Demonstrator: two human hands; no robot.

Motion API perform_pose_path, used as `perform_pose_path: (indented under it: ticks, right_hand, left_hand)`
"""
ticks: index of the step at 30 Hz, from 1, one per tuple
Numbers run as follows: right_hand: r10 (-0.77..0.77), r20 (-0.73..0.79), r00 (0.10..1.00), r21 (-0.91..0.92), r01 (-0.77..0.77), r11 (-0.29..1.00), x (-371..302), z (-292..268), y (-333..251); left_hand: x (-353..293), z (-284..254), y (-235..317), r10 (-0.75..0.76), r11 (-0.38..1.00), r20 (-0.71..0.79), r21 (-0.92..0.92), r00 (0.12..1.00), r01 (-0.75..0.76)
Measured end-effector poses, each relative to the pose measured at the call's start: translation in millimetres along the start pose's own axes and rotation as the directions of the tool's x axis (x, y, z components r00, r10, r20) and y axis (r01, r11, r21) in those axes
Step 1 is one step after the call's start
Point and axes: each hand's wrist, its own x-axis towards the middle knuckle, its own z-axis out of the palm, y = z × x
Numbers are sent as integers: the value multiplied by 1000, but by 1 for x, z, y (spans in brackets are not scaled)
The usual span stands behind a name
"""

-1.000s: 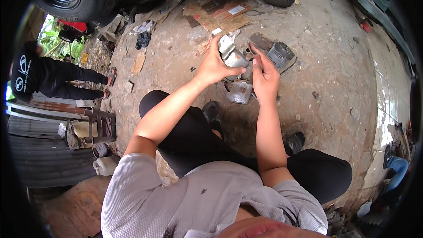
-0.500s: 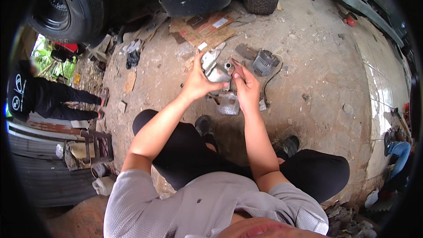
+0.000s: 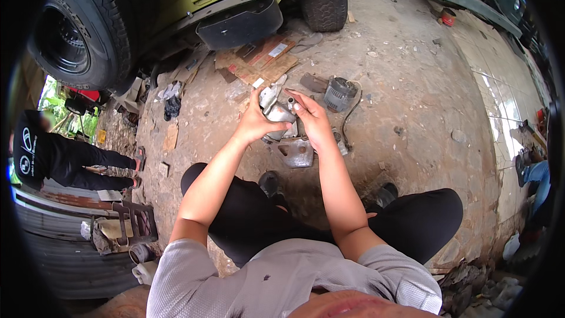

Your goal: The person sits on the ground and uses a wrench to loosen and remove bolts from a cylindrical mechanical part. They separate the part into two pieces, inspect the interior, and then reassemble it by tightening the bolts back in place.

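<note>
A silvery cast metal part [image 3: 279,112] with a short round stub is held above the ground in front of me. My left hand [image 3: 256,123] grips its left side, thumb across the near face and fingers around the far edge. From the right, my right hand [image 3: 313,122] holds the same casting beside the stub, its fingers reaching over the far side. What lies beneath that palm is hidden. Just below the casting sits a second grey metal piece [image 3: 296,153] with an opening in it. A finned, motor-like metal housing [image 3: 340,94] with a dark cable lies beyond my right hand.
Flattened cardboard [image 3: 272,69] lies ahead, near the yellow-green vehicle's black step [image 3: 240,23] and large tyre [image 3: 88,35]. A person in black [image 3: 70,147] stands at the left. A red can [image 3: 448,17] stands far right. A plastic crate [image 3: 136,222] sits at lower left.
The whole view has shifted, bringing more of the vehicle in. My right hand has closed in on the casting, and its fingers now reach farther past the stub. My left hand keeps its grip.
</note>
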Motion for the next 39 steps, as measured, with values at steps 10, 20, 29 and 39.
perform_pose_path:
  ticks: [10, 20, 29, 39]
  right_hand:
    - [-243, -242, 939, -248, 183, 951, 22, 21, -21]
    - [133, -462, 877, 752, 308, 583, 35, 62, -10]
    - [168, -115, 979, 846, 7, 534, 22, 113, -30]
    - [5, 28, 1000, 816, -26, 578, 24, 120, -23]
  left_hand:
    - [19, -23, 35, -17, 999, 49, -51, 999, 19]
    - [-39, -18, 62, 332, 857, -273, -312, 903, -410]
    - [-36, -51, 72, 356, 934, -599, 227, 717, -275]
    - [-31, -50, 76, 102, 811, -415, -491, 904, -317]
